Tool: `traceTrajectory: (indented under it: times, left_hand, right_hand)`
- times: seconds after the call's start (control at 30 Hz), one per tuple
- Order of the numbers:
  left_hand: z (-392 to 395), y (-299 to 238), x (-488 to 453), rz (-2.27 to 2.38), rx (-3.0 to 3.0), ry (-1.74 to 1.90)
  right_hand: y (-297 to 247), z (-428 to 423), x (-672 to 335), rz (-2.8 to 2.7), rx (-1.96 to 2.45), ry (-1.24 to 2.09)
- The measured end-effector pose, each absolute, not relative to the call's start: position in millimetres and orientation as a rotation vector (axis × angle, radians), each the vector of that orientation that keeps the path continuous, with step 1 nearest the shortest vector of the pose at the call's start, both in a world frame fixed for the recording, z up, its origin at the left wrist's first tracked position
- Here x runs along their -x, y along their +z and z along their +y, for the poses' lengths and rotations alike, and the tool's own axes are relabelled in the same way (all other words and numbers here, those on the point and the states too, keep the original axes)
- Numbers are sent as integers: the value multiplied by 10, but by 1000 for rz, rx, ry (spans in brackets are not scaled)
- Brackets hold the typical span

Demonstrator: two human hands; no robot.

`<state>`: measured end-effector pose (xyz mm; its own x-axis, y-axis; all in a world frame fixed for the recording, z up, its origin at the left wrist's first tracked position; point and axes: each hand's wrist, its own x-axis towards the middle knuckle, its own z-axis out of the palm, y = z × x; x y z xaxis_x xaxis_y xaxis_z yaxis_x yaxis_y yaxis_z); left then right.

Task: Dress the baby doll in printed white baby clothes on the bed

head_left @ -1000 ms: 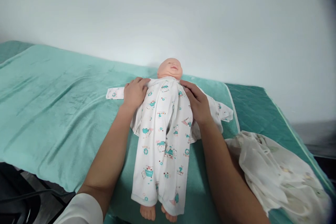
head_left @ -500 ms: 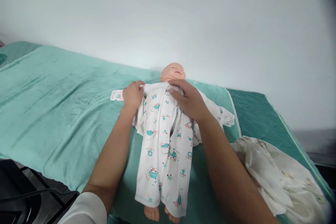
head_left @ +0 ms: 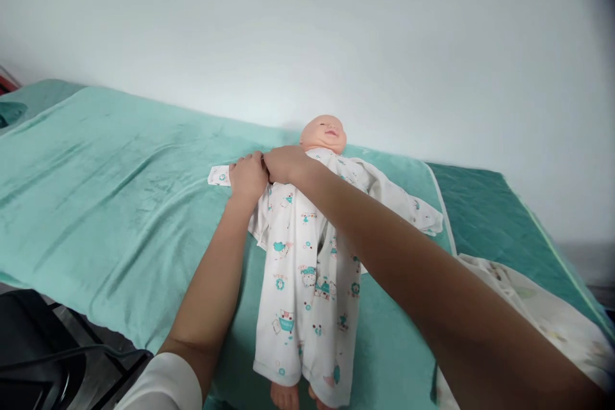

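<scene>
Pinching the romper (head_left: 307, 256) at the shoulder of the doll (head_left: 325, 133), left hand (head_left: 247, 176) and right hand (head_left: 284, 163) meet knuckle to knuckle, with the right forearm crossing the chest. Head view: doll supine on the teal blanket (head_left: 96, 192). The garment already covers trunk and legs, feet (head_left: 283, 394) bare; the sleeve (head_left: 218, 175) beside the hands lies flat, seemingly unfilled. Beneath is a darker mattress (head_left: 480, 205). A pale cloth (head_left: 552, 320) lies crumpled at right; a plain wall (head_left: 336, 25) stands behind.
</scene>
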<state>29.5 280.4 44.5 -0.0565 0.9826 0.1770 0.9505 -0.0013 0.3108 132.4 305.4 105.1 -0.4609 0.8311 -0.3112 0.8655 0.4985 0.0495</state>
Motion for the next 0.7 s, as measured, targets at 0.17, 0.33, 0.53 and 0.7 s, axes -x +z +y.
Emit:
traceTrajectory:
  times: [0.17,0.33,0.53,0.7]
  left_hand:
    - [2800,439,-286,2146,-2102,581]
    - [2768,437,-234,2127,-2068,675]
    - [2668,398,-124,2143,-1994,680]
    - [2566,336,-78,2175,-1966,626]
  right_hand:
    - [1063,3060,-1398,2561,-1415,-41]
    - [1170,3037,-1602,2567,-1399,-56]
    - [1384,3015,-1973,2579,-1557,-70]
    - [1520,2943,-2186,2626,-1715,-113]
